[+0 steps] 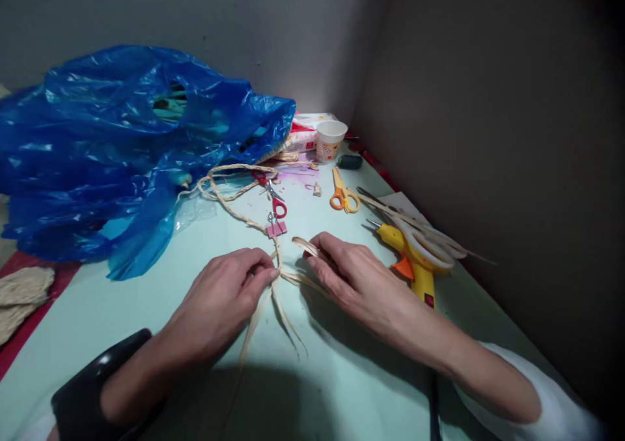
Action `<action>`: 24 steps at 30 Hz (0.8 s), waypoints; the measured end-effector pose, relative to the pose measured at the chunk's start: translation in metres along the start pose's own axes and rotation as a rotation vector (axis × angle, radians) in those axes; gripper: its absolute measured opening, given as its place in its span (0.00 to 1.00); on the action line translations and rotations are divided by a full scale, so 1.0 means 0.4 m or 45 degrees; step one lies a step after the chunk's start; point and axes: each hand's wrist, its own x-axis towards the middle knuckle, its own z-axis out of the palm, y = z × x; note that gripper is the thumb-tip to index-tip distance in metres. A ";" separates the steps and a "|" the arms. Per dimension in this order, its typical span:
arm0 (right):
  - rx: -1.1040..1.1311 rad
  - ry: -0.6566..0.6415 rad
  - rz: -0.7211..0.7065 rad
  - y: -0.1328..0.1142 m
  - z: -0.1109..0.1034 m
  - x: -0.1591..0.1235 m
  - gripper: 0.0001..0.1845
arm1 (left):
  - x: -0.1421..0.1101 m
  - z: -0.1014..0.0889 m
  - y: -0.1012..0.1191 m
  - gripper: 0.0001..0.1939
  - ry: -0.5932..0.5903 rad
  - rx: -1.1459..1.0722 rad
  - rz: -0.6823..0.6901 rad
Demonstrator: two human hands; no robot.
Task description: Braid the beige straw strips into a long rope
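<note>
A thin braid of pale straw-like fibre [234, 212] runs down the table through a pink binder clip [276, 230]. Just below the clip, my left hand [229, 288] pinches the braid's working end between thumb and fingers. Loose strands [280, 311] fan out from that point toward me. To the right, my right hand [351, 271] is closed on a flat fibre strip [303, 243], whose tip sticks out past the fingers. Another strand stretches from the braid to beneath the right hand, where its end is hidden.
A large blue plastic bag [122, 135] fills the left back. Red-handled scissors [273, 197], orange-yellow scissors [342, 192] and a paper cup [331, 141] are farther back. At right lies a yellow glue gun [415, 258] beside a white roll [430, 252]. A grey wall borders the table.
</note>
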 end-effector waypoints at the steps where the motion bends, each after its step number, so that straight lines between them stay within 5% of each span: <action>1: -0.036 -0.021 -0.010 0.000 0.005 0.001 0.10 | 0.002 0.003 0.005 0.13 -0.019 0.025 -0.041; 11: -0.289 -0.071 -0.050 -0.001 0.062 0.027 0.08 | 0.015 0.035 0.010 0.11 -0.067 0.138 -0.096; 18: -0.068 0.011 0.075 0.004 0.048 0.028 0.13 | 0.020 0.007 -0.013 0.16 -0.089 -0.377 -0.096; 24: -0.009 0.001 0.095 -0.002 0.041 0.030 0.12 | 0.025 0.008 -0.004 0.17 -0.431 -0.994 -0.382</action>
